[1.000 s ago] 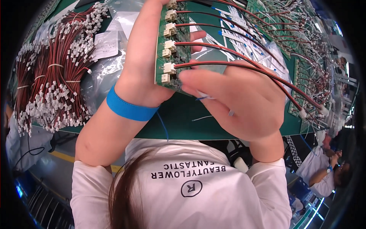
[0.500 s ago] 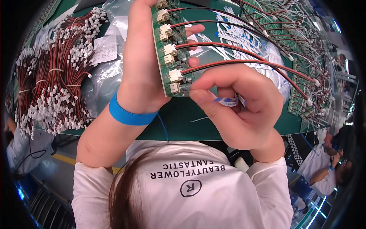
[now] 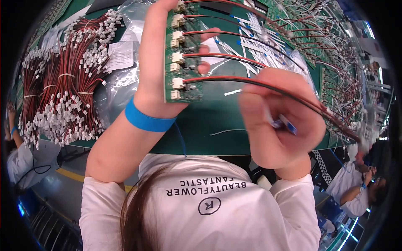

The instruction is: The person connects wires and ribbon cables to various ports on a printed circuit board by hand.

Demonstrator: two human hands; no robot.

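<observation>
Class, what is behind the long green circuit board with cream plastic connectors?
Behind the long green circuit board, three fingertips of the left hand show past its right edge. The board covers most of those fingers and anything else there.

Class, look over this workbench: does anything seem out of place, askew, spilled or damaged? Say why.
The white ribbon cables beyond the right hand lie strewn at crossing angles, which looks untidy against the banded wire bundles at left. I see no spill or obvious damage.
</observation>
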